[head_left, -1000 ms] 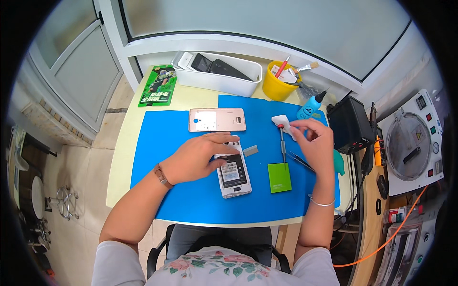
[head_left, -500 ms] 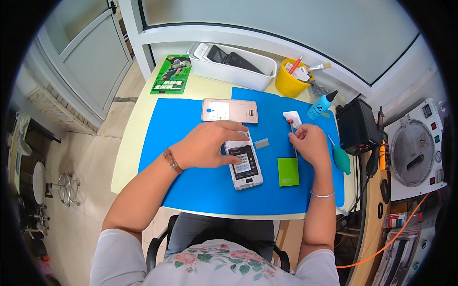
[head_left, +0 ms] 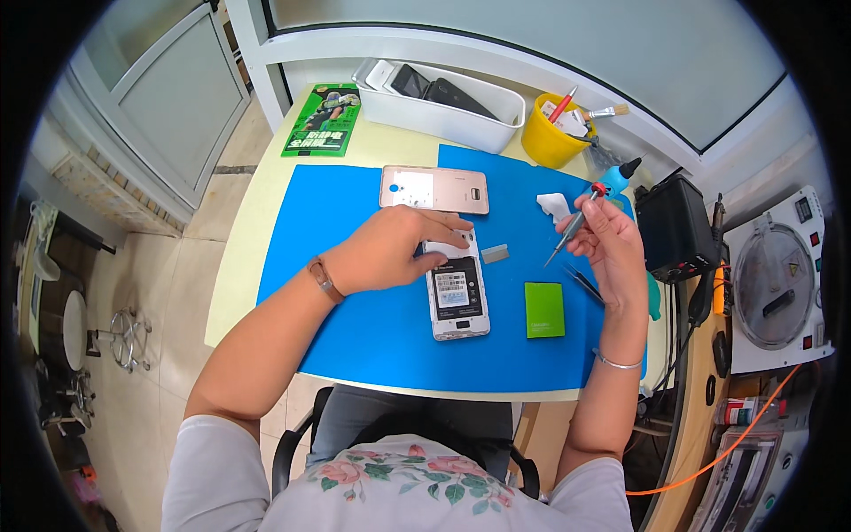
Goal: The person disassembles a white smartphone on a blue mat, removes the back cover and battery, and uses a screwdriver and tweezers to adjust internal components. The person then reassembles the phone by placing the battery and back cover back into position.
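Pinching slim screwdriver (head_left: 575, 223): right hand (head_left: 613, 248), above blue mat (head_left: 355, 346). Left hand (head_left: 386, 248), fingers spread, rests across top of open phone (head_left: 457, 284) on mat. Light hold could let phone skid, slipping tip gouge bare battery (head_left: 454, 293).

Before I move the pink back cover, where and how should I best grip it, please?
Probably by both long edges near its right end, from the right: the pink back cover lies flat, and the left hand crowds its near-left corner.
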Demonstrator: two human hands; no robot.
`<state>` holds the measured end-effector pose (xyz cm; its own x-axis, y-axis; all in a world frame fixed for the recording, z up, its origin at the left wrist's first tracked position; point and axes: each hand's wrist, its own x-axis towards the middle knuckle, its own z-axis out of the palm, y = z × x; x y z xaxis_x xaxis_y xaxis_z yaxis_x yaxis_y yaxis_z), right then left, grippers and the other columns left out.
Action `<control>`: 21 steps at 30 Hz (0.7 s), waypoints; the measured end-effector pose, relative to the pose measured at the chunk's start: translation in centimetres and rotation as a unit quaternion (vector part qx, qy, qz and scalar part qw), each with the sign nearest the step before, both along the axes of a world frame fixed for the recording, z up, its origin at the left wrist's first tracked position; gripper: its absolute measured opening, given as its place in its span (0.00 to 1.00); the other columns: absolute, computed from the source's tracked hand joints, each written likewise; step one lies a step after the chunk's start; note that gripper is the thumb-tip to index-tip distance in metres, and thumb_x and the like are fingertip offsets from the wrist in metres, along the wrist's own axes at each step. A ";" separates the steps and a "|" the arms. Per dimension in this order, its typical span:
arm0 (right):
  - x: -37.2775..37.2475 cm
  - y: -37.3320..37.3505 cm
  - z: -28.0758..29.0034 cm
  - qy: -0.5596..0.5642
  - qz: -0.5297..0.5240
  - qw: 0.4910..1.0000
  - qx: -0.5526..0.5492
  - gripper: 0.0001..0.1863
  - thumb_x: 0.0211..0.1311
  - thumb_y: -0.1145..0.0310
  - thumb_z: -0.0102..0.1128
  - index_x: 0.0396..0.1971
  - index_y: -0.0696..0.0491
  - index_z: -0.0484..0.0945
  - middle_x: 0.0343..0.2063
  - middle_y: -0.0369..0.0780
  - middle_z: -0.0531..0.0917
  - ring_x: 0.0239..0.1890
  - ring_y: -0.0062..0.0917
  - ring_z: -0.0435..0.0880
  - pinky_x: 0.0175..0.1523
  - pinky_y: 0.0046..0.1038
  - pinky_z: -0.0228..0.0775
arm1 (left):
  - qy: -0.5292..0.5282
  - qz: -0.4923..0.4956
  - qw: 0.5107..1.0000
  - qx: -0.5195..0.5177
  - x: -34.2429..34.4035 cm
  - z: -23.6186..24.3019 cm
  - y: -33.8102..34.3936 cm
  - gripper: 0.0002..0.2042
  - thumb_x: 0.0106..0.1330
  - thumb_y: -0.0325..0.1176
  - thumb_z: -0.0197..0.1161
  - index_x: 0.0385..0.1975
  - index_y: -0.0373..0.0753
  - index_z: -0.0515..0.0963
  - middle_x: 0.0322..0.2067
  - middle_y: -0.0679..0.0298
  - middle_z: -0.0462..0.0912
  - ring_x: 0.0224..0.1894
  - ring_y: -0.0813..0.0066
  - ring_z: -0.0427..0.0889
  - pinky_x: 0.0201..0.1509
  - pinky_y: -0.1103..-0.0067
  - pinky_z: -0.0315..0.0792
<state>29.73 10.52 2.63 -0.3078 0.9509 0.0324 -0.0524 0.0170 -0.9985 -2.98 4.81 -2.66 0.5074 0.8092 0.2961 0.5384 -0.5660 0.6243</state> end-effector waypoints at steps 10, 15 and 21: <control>-2.3 -1.4 -0.9 0.034 -0.002 0.999 -0.024 0.24 0.76 0.59 0.71 0.58 0.58 0.72 0.40 0.50 0.92 0.34 0.28 0.92 0.40 0.22 0.86 | -0.033 -0.017 0.999 -0.024 -0.1 0.0 0.3 0.18 0.64 0.20 0.71 0.53 0.42 0.91 0.63 0.61 0.88 0.62 0.57 0.88 0.65 0.68 0.82; -3.0 -1.8 -1.9 0.077 0.093 0.987 -0.102 0.23 0.73 0.65 0.73 0.57 0.57 0.69 0.40 0.49 0.91 0.37 0.29 0.93 0.41 0.24 0.87 | -0.039 -0.019 0.998 -0.039 0.0 0.1 0.4 0.18 0.64 0.20 0.71 0.53 0.42 0.91 0.63 0.61 0.88 0.61 0.57 0.88 0.65 0.68 0.82; -6.4 -5.3 -1.4 -0.047 0.138 0.984 0.100 0.32 0.60 0.77 0.82 0.49 0.50 0.62 0.37 0.46 0.89 0.36 0.23 0.90 0.42 0.22 0.85 | -0.045 -0.015 0.996 -0.070 -0.3 0.5 0.3 0.20 0.63 0.18 0.73 0.54 0.43 0.91 0.64 0.61 0.87 0.64 0.57 0.87 0.67 0.67 0.82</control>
<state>23.36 5.22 1.27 -0.5643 0.8079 0.1697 0.0102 0.2123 -0.9771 -3.25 5.13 -2.12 0.5092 0.8302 0.2270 0.4610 -0.4858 0.7426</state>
